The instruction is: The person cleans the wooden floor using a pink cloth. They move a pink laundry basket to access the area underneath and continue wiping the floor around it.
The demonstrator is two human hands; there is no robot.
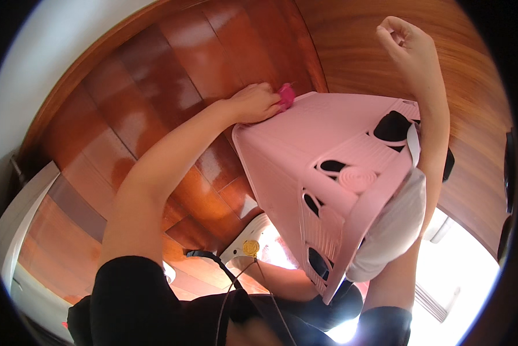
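A pink plastic basket (285,151) with cut-out openings stands tilted before me, its ribbed side towards my right arm. My left hand (257,104) is at the basket's far left edge, its fingers closed on a small magenta cloth (286,97). My right hand (401,38) is raised beyond the basket's right end, fingers curled, with nothing seen in it. White fabric (393,229) bulges over the basket's near right rim, against my right forearm. Dark material shows through the openings.
Glossy reddish wooden floorboards (155,86) lie at left and centre. A wood-grain panel (354,47) rises at the right, a white wall (60,39) at the far left. A white clog (261,227) is near the basket's base. A gold pendant (250,248) hangs on a cord.
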